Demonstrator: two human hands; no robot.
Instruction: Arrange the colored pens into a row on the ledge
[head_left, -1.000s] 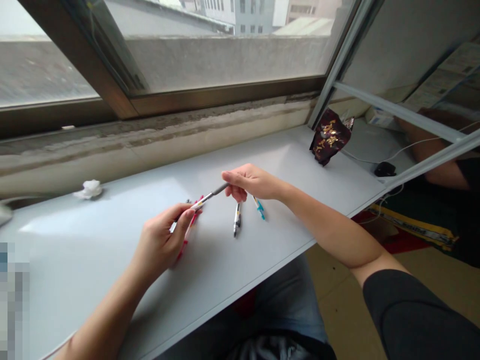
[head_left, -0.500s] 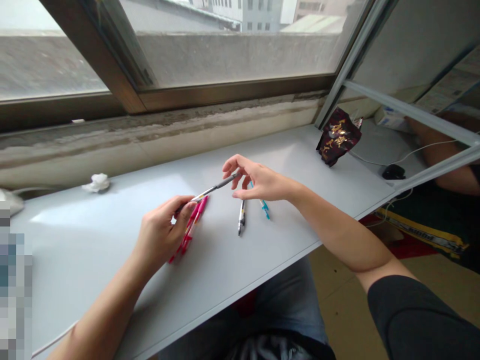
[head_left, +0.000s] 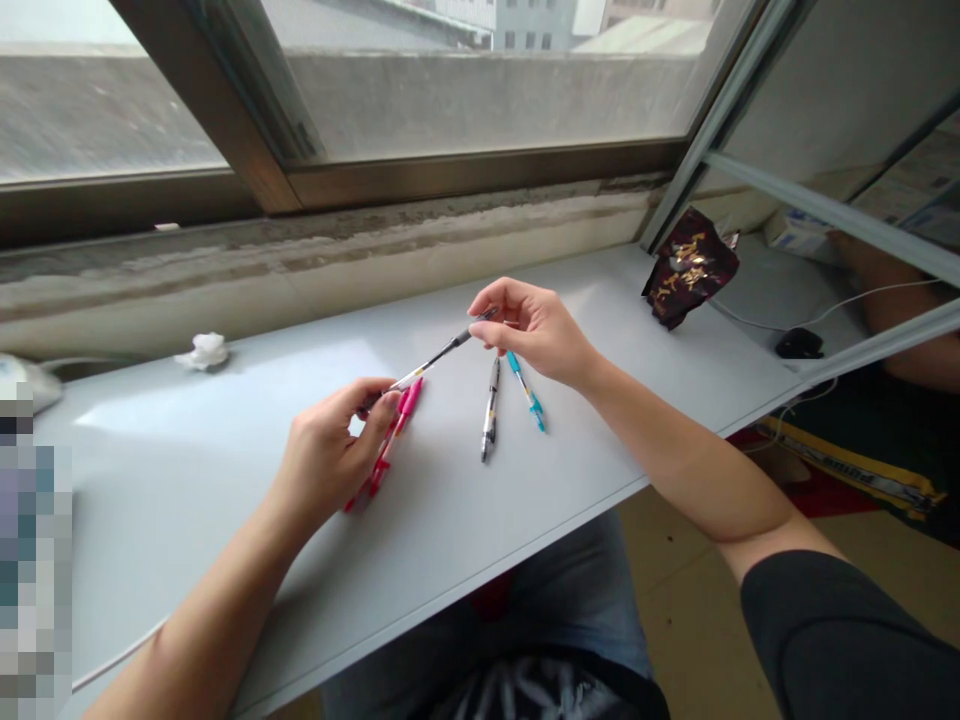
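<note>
A white paper wad sits left of the left grip, which pinches one end of the gray pen. Pink pens lie by that grip. The right grip pinches the gray pen's other end, above the surface. Nearer than this grip lie a black pen and a blue pen. Right of it stands a dark bag, insides hidden.

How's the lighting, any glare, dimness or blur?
Head view: daylight from the brown-framed glass window leaves pale glare on the light grey desk; the area behind the grey metal frame, same view, is dim; head view, the held slim grey pen looks fairly sharp, while blocky pixelation covers the lower left edge.
</note>
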